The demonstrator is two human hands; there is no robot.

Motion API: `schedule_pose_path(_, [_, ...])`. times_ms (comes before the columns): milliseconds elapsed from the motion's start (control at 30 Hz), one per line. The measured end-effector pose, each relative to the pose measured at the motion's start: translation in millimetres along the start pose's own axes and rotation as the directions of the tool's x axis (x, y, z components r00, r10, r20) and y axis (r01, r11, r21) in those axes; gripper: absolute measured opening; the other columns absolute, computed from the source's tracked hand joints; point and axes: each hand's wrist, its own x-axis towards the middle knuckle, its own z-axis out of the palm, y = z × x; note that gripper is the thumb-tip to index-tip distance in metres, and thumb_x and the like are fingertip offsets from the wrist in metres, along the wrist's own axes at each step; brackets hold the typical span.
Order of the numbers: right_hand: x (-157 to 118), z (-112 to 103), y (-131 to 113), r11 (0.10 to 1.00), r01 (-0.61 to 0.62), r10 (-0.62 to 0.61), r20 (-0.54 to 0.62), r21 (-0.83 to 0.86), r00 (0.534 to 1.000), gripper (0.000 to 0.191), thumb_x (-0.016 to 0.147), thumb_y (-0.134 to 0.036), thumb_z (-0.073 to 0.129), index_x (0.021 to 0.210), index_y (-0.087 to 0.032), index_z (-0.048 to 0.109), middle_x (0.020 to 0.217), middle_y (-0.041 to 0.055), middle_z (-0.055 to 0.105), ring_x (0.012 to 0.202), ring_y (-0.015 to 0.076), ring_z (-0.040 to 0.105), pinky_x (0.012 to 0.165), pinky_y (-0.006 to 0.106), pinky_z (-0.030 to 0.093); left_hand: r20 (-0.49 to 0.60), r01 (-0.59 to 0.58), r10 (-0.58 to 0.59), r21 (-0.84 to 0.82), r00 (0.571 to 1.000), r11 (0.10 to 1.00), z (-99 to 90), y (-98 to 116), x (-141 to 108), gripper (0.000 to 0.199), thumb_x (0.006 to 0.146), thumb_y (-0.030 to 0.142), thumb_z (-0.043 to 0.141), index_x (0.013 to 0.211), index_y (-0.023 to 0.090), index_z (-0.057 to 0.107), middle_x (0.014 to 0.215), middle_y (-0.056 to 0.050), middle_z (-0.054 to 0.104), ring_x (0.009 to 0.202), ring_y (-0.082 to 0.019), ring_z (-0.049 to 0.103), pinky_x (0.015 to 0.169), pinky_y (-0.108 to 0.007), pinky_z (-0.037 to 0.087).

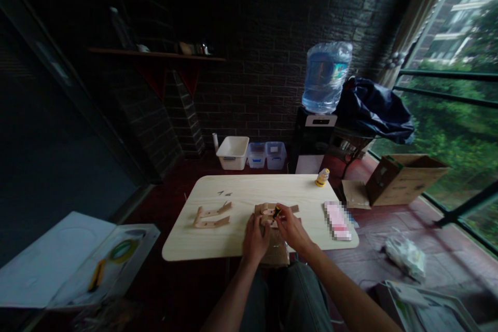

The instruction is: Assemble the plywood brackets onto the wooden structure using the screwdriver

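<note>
My right hand (pixel 292 229) is closed around a short black-and-yellow screwdriver (pixel 276 211), held over a light wooden part (pixel 267 206). My left hand (pixel 256 238) grips the near left side of that part and steadies it on the table (pixel 233 246); its fingers are partly hidden. Whether the screwdriver's tip sits in a screw cannot be made out. To the left lies a similar U-shaped wooden frame (pixel 198 218), its two arms pointing right. Brown cardboard (pixel 277 255) shows below my hands at the table's near edge.
Small dark pieces (pixel 223 193) lie at the back left of the table. A clear bottle with yellow parts (pixel 322 178) stands at the far right corner, above a blurred pink item (pixel 337 220). Beyond are plastic bins (pixel 233 153), a water dispenser (pixel 317 135) and a cardboard box (pixel 404 181).
</note>
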Motion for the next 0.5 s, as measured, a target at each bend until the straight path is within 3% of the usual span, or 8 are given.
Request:
schedule_pose_path(267, [-1, 7, 3, 0.998, 0.051, -0.054, -0.089, -0.035, 0.995, 0.049, 0.098, -0.027, 0.054, 0.145, -0.024, 0.043, 0.124, 0.0133, 0.069, 0.104, 0.0252, 0.073, 0.089, 0.045, 0.061, 0.029, 0.049, -0.049, 0.019, 0.998, 0.999, -3.1, 1, 1, 0.045, 0.098, 0.045, 0.043, 0.133, 0.02, 0.057, 0.148, -0.016, 0.055, 0.139, -0.027, 0.052, 0.113, -0.044, 0.046])
schedule_pose_path(500, [5, -5, -14, 0.999, -0.034, 0.034, 0.07, -0.008, 0.997, 0.034, 0.101, -0.028, 0.049, 0.135, -0.025, 0.046, 0.117, 0.0093, 0.072, 0.099, 0.0221, 0.073, 0.087, 0.04, 0.059, 0.065, 0.001, 0.0, -0.021, 0.998, 1.0, -11.7, 10, 1, 0.04, 0.099, 0.036, 0.039, 0.131, 0.02, 0.056, 0.136, -0.013, 0.063, 0.128, -0.024, 0.06, 0.106, -0.04, 0.049])
